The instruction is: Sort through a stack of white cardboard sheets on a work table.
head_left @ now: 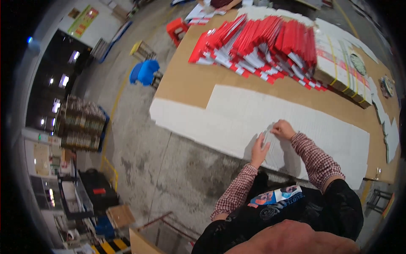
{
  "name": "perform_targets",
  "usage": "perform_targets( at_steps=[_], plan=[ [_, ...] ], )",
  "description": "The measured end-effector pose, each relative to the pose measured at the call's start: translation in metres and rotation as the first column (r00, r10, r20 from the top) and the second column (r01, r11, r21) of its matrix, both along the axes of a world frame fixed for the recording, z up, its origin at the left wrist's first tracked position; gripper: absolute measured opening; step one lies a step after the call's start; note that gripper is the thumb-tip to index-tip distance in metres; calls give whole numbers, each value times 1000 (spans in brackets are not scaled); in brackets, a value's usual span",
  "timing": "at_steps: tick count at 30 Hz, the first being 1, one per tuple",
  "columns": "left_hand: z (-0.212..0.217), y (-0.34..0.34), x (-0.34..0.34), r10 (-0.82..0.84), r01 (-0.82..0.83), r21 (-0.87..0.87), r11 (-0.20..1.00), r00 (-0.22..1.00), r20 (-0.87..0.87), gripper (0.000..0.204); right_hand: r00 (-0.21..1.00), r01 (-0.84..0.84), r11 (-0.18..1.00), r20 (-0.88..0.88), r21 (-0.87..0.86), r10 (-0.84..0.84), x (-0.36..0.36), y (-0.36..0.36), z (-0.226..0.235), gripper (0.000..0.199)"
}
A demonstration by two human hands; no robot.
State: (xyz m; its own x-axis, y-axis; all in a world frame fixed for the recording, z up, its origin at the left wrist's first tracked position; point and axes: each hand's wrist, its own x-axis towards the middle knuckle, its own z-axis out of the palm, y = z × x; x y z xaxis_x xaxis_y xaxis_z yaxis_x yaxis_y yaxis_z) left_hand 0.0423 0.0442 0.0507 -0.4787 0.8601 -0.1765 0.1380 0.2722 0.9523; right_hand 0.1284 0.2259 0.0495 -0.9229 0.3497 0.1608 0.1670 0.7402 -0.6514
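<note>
My left hand (259, 151) is over the white sheet (228, 114) at the table's near edge, thumb and fingers apart. Just to its right and a little farther away, my right hand (283, 129) is closed in a pinch. A thin, pale bit seems to show between the two hands, too small to make out. Beyond the sheet, red-and-white flat folded pieces (258, 40) lie in several overlapping stacks. Both of my forearms wear checked sleeves.
The brown-topped table (182, 86) also bears a strapped carton (342, 63) at the right. On the floor to the left stand a blue stool (145, 72), a red stool (176, 31) and a loaded pallet (82, 122). Another person's hand (230, 5) shows at the far edge.
</note>
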Motion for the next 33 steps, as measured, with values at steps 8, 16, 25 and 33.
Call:
perform_targets(
  at_steps=[8, 16, 25, 33],
  plan=[
    [-15, 5, -27, -21, 172, -91, 981, 558, 830, 58, 984, 156, 987, -78, -42, -159, 68, 2, 35, 22],
    [-24, -2, -35, -4, 149, -104, 983, 588, 809, 66, 534, 792, 537, 97, 291, -840, 390, 2, 15, 25],
    [-12, -42, 49, -448, -235, 497, 835, 233, 863, 91, 558, 676, 711, 496, 193, -665, 487, -7, -6, 40],
    [-68, -44, 178, 29, -491, 157, 857, 350, 936, 75, 681, 586, 791, 425, 173, -597, 491, 1, -7, 37]
  ],
)
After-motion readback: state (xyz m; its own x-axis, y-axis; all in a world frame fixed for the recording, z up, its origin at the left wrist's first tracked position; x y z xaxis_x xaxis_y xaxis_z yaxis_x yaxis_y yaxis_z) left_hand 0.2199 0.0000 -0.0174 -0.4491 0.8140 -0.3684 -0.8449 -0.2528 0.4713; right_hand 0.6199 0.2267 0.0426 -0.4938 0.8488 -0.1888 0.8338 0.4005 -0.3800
